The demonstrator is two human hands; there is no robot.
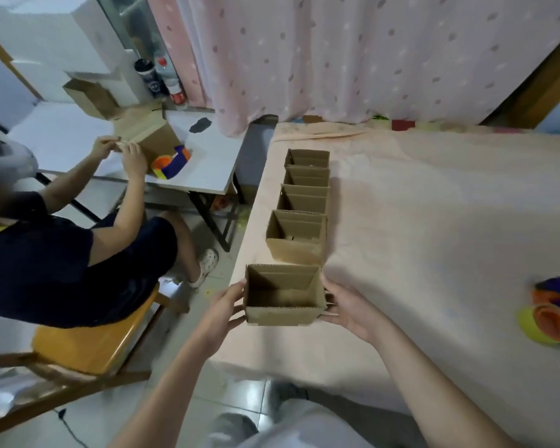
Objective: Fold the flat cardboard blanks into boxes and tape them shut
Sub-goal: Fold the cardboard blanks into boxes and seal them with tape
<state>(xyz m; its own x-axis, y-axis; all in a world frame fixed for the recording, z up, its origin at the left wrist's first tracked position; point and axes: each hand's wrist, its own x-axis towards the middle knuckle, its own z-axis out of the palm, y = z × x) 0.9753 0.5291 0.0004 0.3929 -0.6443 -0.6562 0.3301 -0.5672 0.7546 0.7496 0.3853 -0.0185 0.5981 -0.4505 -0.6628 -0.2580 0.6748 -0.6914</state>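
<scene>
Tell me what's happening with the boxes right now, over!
Left hand and right hand hold the nearest box, open-topped, at the bed's edge. Four open boxes lined up behind. Nothing in the way.

a pink curtain [353,53] with small leaf marks hangs behind a bed covered by a pale peach sheet [434,221]. to the left, a second person [62,253] in dark clothes sits on a yellow wooden chair [88,344] at a white desk [207,163]. a dark cup [149,77] and bottles [170,79] stand beyond it, on a pale tiled floor [188,399].
</scene>
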